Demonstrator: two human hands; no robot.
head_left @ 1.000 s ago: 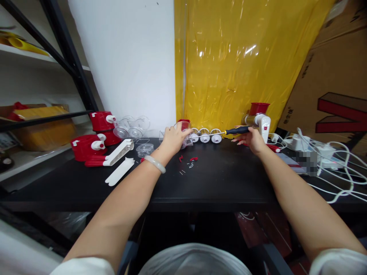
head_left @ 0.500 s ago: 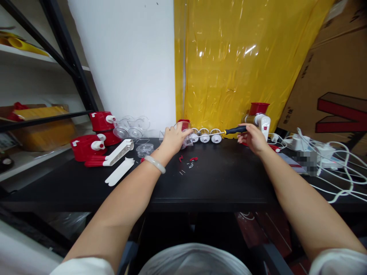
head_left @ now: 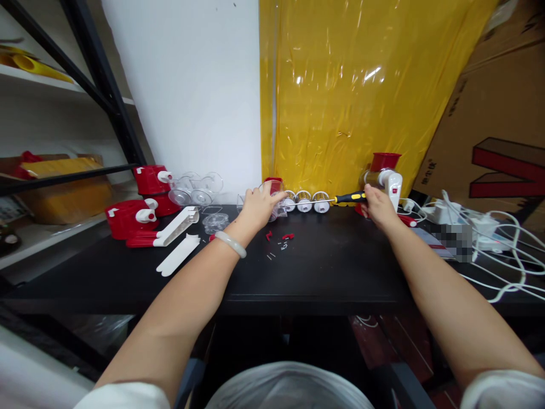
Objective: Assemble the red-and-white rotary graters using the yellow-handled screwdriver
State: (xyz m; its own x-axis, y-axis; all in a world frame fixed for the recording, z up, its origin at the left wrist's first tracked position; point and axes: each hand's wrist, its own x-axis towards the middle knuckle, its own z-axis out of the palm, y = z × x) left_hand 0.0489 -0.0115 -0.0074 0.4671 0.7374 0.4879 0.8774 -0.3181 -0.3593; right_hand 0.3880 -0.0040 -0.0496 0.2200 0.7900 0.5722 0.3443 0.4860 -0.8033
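Observation:
My left hand [head_left: 256, 205] is closed around a clear plastic part with a red top [head_left: 275, 196] at the back of the black table [head_left: 323, 267]. My right hand [head_left: 378, 207] grips the black and yellow handle of a screwdriver [head_left: 340, 199]. Its shaft lies level and points left, passing in front of three small white round parts [head_left: 304, 201] toward the clear part. A white bangle [head_left: 230, 243] is on my left wrist. Small red pieces and screws [head_left: 281, 241] lie on the table just in front of my left hand.
Red and white appliance bodies [head_left: 136, 216], clear domes [head_left: 193, 190] and white flat pieces [head_left: 176, 255] lie at the left. An assembled red and white appliance [head_left: 385, 176] stands behind my right hand. White cables and a power strip [head_left: 485, 233] fill the right. Yellow plastic sheet and cardboard boxes stand behind.
My right hand has shifted slightly right and lower with the screwdriver, drawing its shaft to the right. My left hand has stayed on the clear part.

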